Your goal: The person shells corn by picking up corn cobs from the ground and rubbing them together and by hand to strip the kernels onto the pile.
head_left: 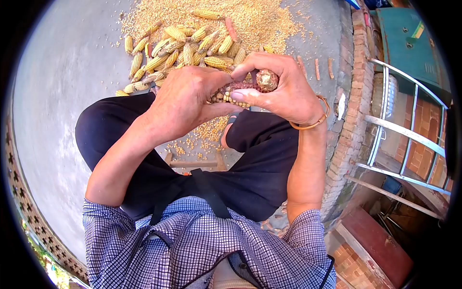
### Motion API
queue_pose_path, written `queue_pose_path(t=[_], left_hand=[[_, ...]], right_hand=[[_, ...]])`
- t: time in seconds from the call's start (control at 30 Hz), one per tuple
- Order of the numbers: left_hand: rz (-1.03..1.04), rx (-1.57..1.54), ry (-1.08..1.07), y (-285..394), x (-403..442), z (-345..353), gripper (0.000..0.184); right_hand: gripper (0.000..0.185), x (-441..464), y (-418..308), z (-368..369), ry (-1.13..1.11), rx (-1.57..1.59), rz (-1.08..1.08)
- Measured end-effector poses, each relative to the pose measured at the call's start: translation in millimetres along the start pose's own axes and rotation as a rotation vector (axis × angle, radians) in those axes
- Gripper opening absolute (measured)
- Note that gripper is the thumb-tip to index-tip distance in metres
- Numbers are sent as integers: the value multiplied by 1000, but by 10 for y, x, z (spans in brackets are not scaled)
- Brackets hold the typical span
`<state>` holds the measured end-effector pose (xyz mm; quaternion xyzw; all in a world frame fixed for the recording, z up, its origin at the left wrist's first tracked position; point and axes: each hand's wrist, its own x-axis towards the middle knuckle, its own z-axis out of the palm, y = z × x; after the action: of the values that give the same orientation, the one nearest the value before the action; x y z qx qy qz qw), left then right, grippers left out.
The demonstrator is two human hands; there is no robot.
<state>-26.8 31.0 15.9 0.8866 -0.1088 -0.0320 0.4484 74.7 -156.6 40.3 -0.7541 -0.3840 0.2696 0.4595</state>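
Head view: left hand (190, 96) and right hand (288, 84) curl closed around a part-shelled cob (231, 89) at 12 o'clock, hiding much of it. Beyond, the frame cuts off the kernel heap (267, 21). Grey floor (57, 130) spreads wide at 9; brick edging (361, 72) bounds 2 o'clock.

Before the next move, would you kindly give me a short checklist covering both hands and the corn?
1. Left hand gripping the partly stripped, reddish corn cob: ok.
2. Right hand on the corn, thumb against the kernels: ok.
3. Cob bare of kernels: not ok; yellowish ones remain.
4. Only one cob between the hands: cannot tell; fingers hide too much.
5. Brown ring-shaped bracelet clear of the cob: ok, at the right wrist.
6. Heap of yellow, kernel-covered ears in view: ok, beyond the hands.
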Motion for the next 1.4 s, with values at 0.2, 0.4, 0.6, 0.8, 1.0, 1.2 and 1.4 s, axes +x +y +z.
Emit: queue_pose_path(t=[0.2, 0.4, 0.6, 0.8, 1.0, 1.2, 1.4], left_hand=[[63, 2, 23, -26, -2, 23, 42], [40, -68, 48, 2, 25, -3, 40], [-164, -261, 80, 42, 32, -88, 36], [-232, -248, 71, 38, 23, -79, 35], [-212, -315, 30, 4, 32, -63, 42], [-249, -442, -13, -7, 43, -22, 52], [-281, -770, -127, -22, 59, -67, 64]], right_hand=[[15, -16, 21, -40, -9, 45, 69], [14, -53, 102, -78, 222, 116, -6], [23, -60, 50, -207, 279, -68, -137], [38, -8, 91, -91, 329, -213, -230], [29, -8, 78, -136, 269, -338, -213], [21, -23, 69, -104, 440, -90, -138], [24, -25, 46, -142, 567, 130, 108]])
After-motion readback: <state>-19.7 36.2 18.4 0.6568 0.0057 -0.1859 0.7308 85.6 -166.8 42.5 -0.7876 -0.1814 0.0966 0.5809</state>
